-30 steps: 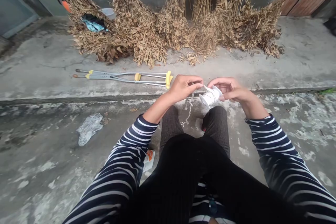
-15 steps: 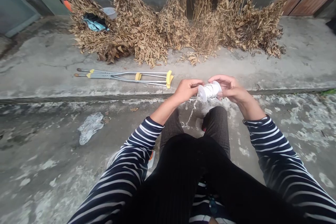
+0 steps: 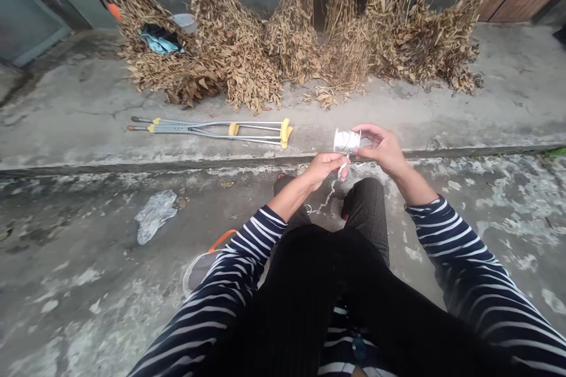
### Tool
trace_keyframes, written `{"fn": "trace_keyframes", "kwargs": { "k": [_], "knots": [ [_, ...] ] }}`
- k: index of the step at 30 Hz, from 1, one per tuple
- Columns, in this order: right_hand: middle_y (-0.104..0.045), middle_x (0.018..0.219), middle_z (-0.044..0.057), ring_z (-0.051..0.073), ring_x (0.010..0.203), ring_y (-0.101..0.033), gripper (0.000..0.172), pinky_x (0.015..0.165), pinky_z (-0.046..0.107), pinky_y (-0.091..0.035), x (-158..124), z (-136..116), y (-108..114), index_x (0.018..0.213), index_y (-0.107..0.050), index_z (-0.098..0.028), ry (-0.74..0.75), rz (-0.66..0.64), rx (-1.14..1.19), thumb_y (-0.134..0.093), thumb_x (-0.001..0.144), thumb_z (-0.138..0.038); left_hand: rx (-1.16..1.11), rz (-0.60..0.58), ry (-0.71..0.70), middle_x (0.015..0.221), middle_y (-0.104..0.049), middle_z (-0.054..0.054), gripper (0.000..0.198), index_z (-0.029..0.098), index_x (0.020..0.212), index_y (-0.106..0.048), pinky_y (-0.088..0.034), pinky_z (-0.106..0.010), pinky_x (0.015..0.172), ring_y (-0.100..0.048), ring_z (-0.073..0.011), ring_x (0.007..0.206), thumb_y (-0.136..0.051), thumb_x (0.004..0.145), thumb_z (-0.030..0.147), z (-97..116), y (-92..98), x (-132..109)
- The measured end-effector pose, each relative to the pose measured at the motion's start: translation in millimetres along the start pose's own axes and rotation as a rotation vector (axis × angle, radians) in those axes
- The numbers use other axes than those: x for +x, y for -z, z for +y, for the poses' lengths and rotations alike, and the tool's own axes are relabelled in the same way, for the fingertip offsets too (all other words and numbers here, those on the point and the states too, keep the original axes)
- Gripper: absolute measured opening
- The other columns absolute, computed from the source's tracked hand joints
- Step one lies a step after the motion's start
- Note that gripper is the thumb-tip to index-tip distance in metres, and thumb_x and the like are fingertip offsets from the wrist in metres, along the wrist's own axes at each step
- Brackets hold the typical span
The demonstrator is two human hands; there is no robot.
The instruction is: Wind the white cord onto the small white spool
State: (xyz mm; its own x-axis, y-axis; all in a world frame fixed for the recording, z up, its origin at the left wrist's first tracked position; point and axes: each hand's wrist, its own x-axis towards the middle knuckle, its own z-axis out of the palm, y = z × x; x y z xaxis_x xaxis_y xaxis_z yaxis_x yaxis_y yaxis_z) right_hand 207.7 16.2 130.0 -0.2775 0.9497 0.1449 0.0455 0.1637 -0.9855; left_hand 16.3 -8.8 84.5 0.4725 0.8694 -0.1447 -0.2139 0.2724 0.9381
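A white spool (image 3: 346,141) wound with white cord is held out in front of my knees. My right hand (image 3: 381,147) grips it by its right end, fingers and thumb around the flange. Just below the spool, my left hand (image 3: 325,168) pinches the white cord (image 3: 330,193) close to where it leaves the winding. From there the loose length hangs down, crinkled, and ends in a curl between my legs. A thin dark strand crosses the winding; I cannot make out what it is.
Crutches (image 3: 212,129) with yellow pads lie on the raised concrete step. Dried plant bundles (image 3: 247,53) line the wall behind. A crumpled plastic bag (image 3: 154,215) is on the lower ground, left. Beside my left forearm sits a grey item with an orange strap (image 3: 222,240).
My left hand has moved from the spool's left end down to the cord beneath it. The spool has turned and shifted slightly left and up in my right hand.
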Motion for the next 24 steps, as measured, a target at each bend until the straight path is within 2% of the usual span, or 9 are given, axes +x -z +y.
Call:
{"fn": "trace_keyframes", "kwargs": {
  "k": [6, 9, 12, 15, 17, 20, 22, 24],
  "knots": [
    [-0.064, 0.126, 0.01, 0.024, 0.105, -0.065, 0.056, 0.071, 0.032, -0.066, 3.6, 24.7, 1.8, 0.115, -0.077, -0.023, 0.096, 0.046, -0.274, -0.091, 0.065, -0.042, -0.001, 0.022, 0.068, 0.051, -0.058, 0.003, 0.037, 0.011, 0.087, -0.066, -0.043, -0.023, 0.056, -0.049, -0.0072, 0.041, -0.077, 0.088, 0.047, 2.8, 1.7, -15.5],
    [-0.063, 0.134, 0.011, 0.025, 0.106, -0.067, 0.059, 0.082, 0.04, -0.067, 1.3, 32.3, 0.7, 0.126, -0.075, -0.022, 0.112, 0.014, -0.339, -0.086, 0.073, -0.045, 0.045, 0.01, 0.072, 0.049, -0.058, 0.003, 0.032, 0.011, 0.087, -0.067, -0.042, -0.022, 0.054, -0.047, -0.0067, 0.04, -0.073, 0.09, 0.042, 7.8, 6.3, -21.3],
    [-0.061, 0.144, 0.014, 0.026, 0.098, -0.072, 0.062, 0.088, 0.047, -0.066, -1.7, 40.2, 0.3, 0.136, -0.07, -0.023, 0.139, -0.017, -0.437, -0.08, 0.081, -0.047, 0.145, 0.008, 0.083, 0.048, -0.058, 0.003, 0.025, 0.011, 0.087, -0.067, -0.038, -0.021, 0.05, -0.047, -0.0066, 0.038, -0.067, 0.092, 0.035, 10.7, 8.9, -24.0],
    [-0.057, 0.152, 0.016, 0.027, 0.094, -0.076, 0.064, 0.096, 0.052, -0.063, -2.3, 50.5, 0.2, 0.146, -0.063, -0.023, 0.139, -0.066, -0.577, -0.075, 0.087, -0.043, 0.298, 0.009, 0.107, 0.046, -0.058, 0.003, 0.018, 0.013, 0.081, -0.067, -0.035, -0.019, 0.048, -0.047, -0.0066, 0.038, -0.065, 0.091, 0.028, 15.4, 8.4, -23.5],
    [-0.055, 0.156, 0.017, 0.034, 0.112, -0.073, 0.064, 0.106, 0.056, -0.058, -1.5, 58.3, 0.4, 0.151, -0.059, -0.023, 0.158, -0.105, -0.674, -0.072, 0.089, -0.036, 0.379, -0.034, 0.12, 0.047, -0.059, 0.003, 0.022, 0.014, 0.07, -0.064, -0.036, -0.019, 0.047, -0.048, -0.0064, 0.039, -0.066, 0.089, 0.025, 22.3, 8.2, -22.9],
    [-0.057, 0.155, 0.018, 0.041, 0.143, -0.055, 0.064, 0.119, 0.062, -0.044, -0.9, 69.0, 2.5, 0.15, -0.059, -0.021, 0.189, -0.154, -0.753, -0.071, 0.088, -0.027, 0.415, -0.12, 0.119, 0.048, -0.06, 0.001, 0.032, 0.015, 0.058, -0.058, -0.037, -0.02, 0.048, -0.05, -0.0064, 0.041, -0.071, 0.086, 0.026, 37.1, 13.3, -23.0],
    [-0.06, 0.152, 0.018, 0.041, 0.146, -0.051, 0.063, 0.122, 0.063, -0.041, -2.9, 74.2, 4.9, 0.148, -0.061, -0.02, 0.167, -0.185, -0.74, -0.074, 0.087, -0.026, 0.363, -0.116, 0.098, 0.05, -0.062, -0.001, 0.03, 0.014, 0.061, -0.063, -0.038, -0.021, 0.05, -0.051, -0.0068, 0.042, -0.073, 0.085, 0.029, 45.9, 21.4, -22.5],
    [-0.06, 0.153, 0.017, 0.041, 0.139, -0.059, 0.063, 0.118, 0.061, -0.046, -6.9, 77.2, 6.7, 0.147, -0.062, -0.021, 0.119, -0.215, -0.692, -0.077, 0.086, -0.027, 0.276, -0.065, 0.079, 0.051, -0.062, -0.002, 0.026, 0.013, 0.07, -0.068, -0.038, -0.022, 0.05, -0.051, -0.0071, 0.042, -0.074, 0.087, 0.032, 51.1, 31.3, -20.5]
  ]
}}
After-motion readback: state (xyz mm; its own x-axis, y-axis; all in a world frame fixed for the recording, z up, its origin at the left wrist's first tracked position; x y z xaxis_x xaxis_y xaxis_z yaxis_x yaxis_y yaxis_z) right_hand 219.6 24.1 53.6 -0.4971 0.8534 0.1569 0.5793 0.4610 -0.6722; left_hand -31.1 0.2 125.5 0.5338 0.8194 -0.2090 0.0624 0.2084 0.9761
